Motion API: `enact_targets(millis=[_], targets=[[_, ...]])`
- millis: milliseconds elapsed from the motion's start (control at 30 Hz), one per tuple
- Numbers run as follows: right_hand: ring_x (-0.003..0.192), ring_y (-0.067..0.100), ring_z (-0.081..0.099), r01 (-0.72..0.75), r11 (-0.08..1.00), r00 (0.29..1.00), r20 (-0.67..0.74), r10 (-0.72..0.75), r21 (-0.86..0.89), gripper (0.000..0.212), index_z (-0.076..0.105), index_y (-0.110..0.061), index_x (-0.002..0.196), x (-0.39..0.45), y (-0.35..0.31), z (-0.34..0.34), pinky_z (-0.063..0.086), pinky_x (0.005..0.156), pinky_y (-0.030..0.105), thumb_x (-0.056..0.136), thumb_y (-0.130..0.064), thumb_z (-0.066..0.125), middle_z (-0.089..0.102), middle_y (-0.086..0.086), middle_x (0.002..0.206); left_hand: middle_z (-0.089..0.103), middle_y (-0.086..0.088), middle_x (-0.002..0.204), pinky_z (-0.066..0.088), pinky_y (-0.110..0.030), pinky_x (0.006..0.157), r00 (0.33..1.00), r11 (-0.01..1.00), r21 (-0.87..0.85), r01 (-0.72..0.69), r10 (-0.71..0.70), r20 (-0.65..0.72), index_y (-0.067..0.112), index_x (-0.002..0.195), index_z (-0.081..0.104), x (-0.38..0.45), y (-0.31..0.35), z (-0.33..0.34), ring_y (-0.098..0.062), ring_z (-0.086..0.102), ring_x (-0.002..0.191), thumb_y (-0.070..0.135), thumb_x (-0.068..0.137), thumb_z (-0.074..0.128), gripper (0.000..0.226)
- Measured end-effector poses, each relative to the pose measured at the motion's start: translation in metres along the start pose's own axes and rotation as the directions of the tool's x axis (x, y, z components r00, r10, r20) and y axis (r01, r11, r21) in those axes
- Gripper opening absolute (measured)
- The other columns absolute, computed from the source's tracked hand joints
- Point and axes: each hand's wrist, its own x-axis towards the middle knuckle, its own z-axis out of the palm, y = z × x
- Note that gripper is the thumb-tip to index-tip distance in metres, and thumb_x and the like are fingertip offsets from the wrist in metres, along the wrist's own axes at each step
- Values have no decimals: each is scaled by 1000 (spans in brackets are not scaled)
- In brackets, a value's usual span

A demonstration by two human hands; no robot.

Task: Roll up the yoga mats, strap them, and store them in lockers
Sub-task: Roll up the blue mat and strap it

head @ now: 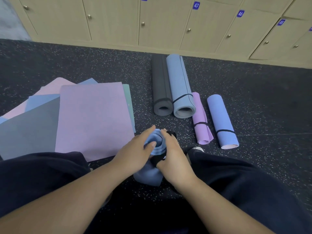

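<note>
Head view: a rolled blue mat [152, 159] is held between the knees, just above the floor [104, 65], its spiral end turned up toward the camera.
Left hand [135, 152]: curled round the left side of the roll, thumb laid over the open end, so that the coil is kept from springing loose.
Right hand [173, 157]: closed on the right side of the roll, with a black strap [157, 160] pinched against it; the strap appears to be drawn round the roll, though its far run is hidden.
Step judged: strapping of this mat, not yet finished.
Strapped rolls: a black mat [161, 92], a grey-blue mat [180, 88], a purple mat [201, 119] and a periwinkle mat [222, 120] are laid side by side, near the lockers [162, 22], apparently staged for storing; a dark band is seen round each.
Flat mats: a fanned pile, a lilac mat [94, 119] uppermost, is left at the left within reach, presumably awaiting rolling.
Lockers: all doors in view are shut; numbered tags 47 and 46 are legible.
Risk judged: the coil may loosen if either grip is eased before the strap is secured.
</note>
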Motion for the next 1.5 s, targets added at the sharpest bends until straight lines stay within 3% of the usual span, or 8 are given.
enact_targets(millis=[133,267,400,600,1000,1200,1267,1500], targets=[[145,4,6,43,997,999,35,-41,-60,83,21,-29,149,-2,-2,-5,14,93,-5,81,2,57,15,-15,157,38,13,150,31,-33,112,1000,1000,-15,9,-8,29,50,145,24,-4,1,-3,-8,39,134,42,95,47,56],[143,6,11,68,987,997,55,-60,-144,85,15,-32,150,-3,-7,-8,23,97,10,83,-5,59,13,-15,158,36,21,148,29,-32,113,997,999,-33,22,-19,71,53,144,21,-8,6,-10,-1,34,135,73,68,51,84],[124,23,49,68,981,997,48,-60,-183,89,16,-38,149,-1,-12,-10,40,98,37,78,-8,61,29,-13,149,43,22,141,33,-22,105,997,999,-39,-1,4,76,51,144,24,-10,10,-14,5,40,127,53,77,69,81],[120,22,49,96,960,993,93,-74,-261,90,13,-39,149,-2,-21,-10,36,86,29,76,-11,59,26,-11,147,47,12,139,42,-34,101,994,997,75,-6,-2,114,52,140,18,-11,12,-15,-8,49,123,70,54,51,94],[108,30,55,163,922,985,105,-134,-350,78,16,-37,149,-2,-24,-8,38,83,33,85,-25,59,34,-8,137,66,-7,108,46,-38,80,997,944,328,24,3,-81,29,128,44,-8,11,-14,-31,57,97,23,97,37,32],[120,24,50,141,961,987,110,-117,-238,84,14,-36,150,-2,-13,-10,38,96,31,83,-27,65,37,-8,141,54,13,55,31,-18,54,994,955,280,-94,108,-33,43,131,38,-14,6,-20,-3,50,59,16,98,37,43],[122,22,49,151,965,985,113,-129,-215,83,18,-36,148,-4,-9,-11,38,98,31,81,-27,66,38,-9,140,53,34,59,30,-16,51,992,957,263,-118,128,-21,39,121,41,-17,5,-22,7,50,59,11,97,38,37],[120,18,49,182,967,979,126,-161,-180,85,22,-37,146,-11,5,-16,39,99,31,76,-27,69,37,-16,142,45,19,100,47,-37,68,955,912,348,-218,272,-116,38,92,32,-20,-8,-34,-25,52,69,13,81,39,28]])
